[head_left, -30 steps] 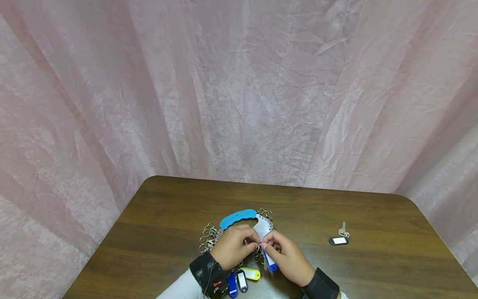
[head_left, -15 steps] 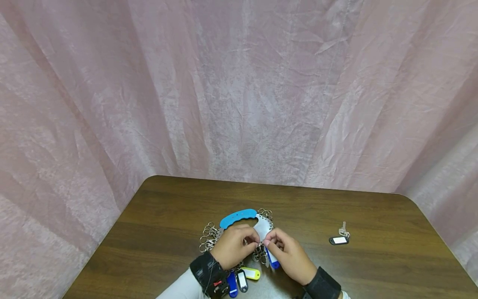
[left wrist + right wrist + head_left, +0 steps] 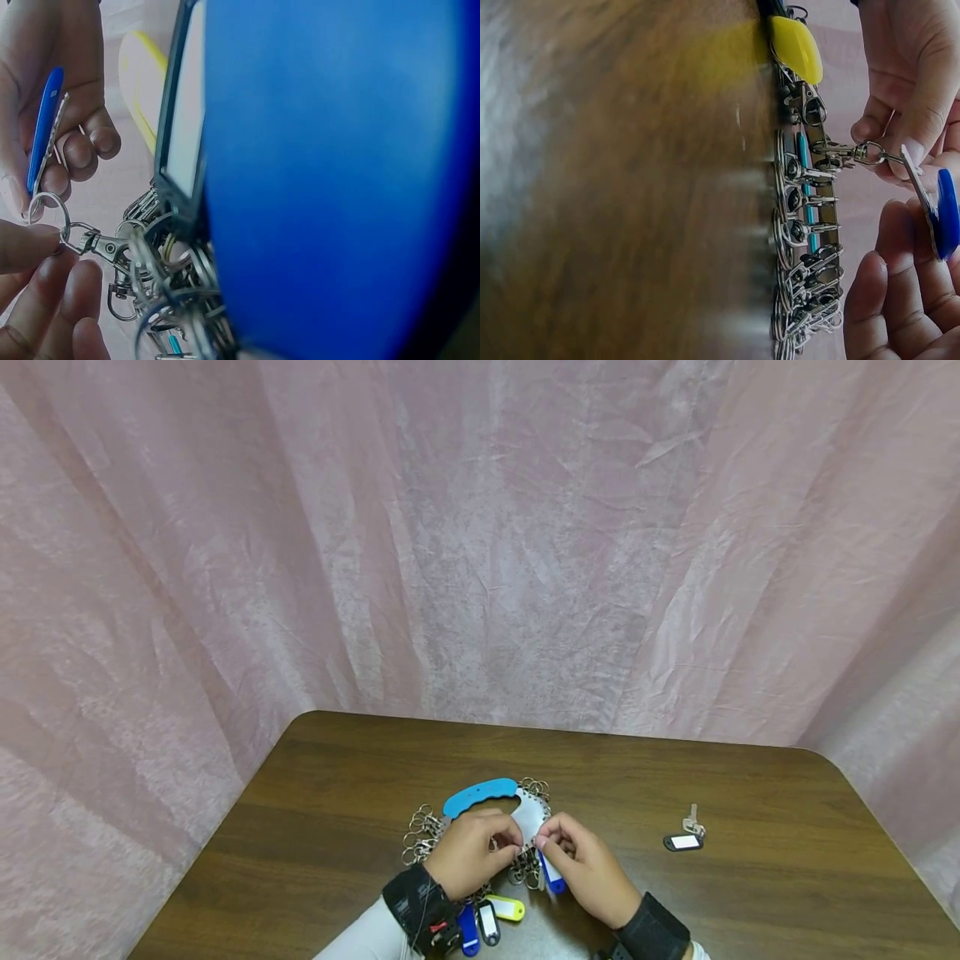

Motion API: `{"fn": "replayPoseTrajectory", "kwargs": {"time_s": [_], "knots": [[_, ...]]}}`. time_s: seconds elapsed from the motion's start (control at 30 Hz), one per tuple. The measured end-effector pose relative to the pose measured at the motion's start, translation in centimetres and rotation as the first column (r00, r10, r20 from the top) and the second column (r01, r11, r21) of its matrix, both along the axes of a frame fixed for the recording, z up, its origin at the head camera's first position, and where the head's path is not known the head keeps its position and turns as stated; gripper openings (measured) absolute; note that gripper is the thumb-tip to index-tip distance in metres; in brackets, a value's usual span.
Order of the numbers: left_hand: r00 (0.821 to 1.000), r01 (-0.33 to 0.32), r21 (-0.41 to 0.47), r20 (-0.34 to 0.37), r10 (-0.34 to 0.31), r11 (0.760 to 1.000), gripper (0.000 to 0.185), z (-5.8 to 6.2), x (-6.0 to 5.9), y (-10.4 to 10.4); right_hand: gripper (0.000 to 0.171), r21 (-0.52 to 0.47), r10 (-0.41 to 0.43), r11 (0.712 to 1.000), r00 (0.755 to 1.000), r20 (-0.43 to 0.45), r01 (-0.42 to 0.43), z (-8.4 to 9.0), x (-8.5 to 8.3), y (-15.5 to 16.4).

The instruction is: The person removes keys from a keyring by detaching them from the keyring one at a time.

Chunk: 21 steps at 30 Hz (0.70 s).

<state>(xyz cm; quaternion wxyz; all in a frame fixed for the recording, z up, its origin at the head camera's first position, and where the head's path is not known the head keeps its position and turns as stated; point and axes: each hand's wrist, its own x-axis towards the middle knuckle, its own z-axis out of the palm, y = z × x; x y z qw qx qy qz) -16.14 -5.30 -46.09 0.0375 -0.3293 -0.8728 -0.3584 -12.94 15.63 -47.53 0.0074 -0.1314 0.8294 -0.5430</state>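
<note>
In the head view my left hand (image 3: 472,856) and right hand (image 3: 585,867) meet at the near edge of a key holder with a light blue handle (image 3: 480,795) and a white plate (image 3: 529,814). My left thumb and finger pinch a split ring (image 3: 51,196) at a metal swivel clasp (image 3: 105,246). At the ring's other side my right fingers pinch, where a key (image 3: 922,187) and a blue key tag (image 3: 949,214) hang. The exact right fingertip contact is partly hidden. Several more clasps with rings (image 3: 422,835) line the holder.
Beside my left wrist lie a yellow key tag (image 3: 506,908), a black one (image 3: 488,923) and another blue one (image 3: 468,931). Farther right on the wooden table (image 3: 780,827) are a black tag (image 3: 683,842) and keys (image 3: 693,820). A pink curtain (image 3: 487,543) hangs behind.
My right hand has shifted slightly right, away from the left fingertips, and the blue key tag has moved along with it. My left hand stays nearly in place.
</note>
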Motion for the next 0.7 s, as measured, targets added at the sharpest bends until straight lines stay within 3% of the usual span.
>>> {"fn": "replayPoseTrajectory", "kwargs": {"time_s": [0.4, 0.7], "knots": [[0.999, -0.004, -0.008, 0.039, 0.004, 1.0, 0.009, 0.2, 0.0, 0.0, 0.013, -0.031, -0.051, 0.998, 0.998, 0.042, 0.052, 0.7, 0.2, 0.7], [0.999, -0.007, -0.017, 0.054, 0.007, 1.0, 0.009, 0.1, 0.1, 0.0, 0.013, -0.037, -0.104, 0.994, 0.994, 0.01, 0.105, 0.8, 0.5, 2.4]]}}
